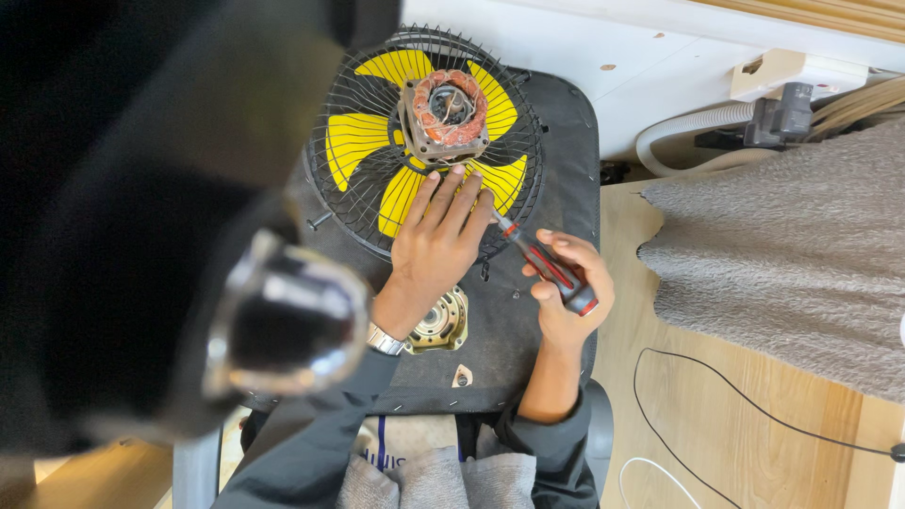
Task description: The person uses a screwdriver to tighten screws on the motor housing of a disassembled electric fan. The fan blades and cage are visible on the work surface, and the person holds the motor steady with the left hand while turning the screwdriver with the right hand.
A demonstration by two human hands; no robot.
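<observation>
On a dark padded surface point(556, 123), the left hand point(438, 236) lies flat, fingers spread, on the yellow-bladed fan point(424, 141), while the right hand point(566, 283) wraps its grip around a screwdriver point(547, 264), tip seemingly at the grille.

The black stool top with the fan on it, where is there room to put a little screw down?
The stool top is bare along its right edge, beside the fan grille, above the right hand holding the screwdriver. Another bare patch lies near the front edge, between both forearms. It's crowded around the left hand, the motor and the round metal cover.
</observation>
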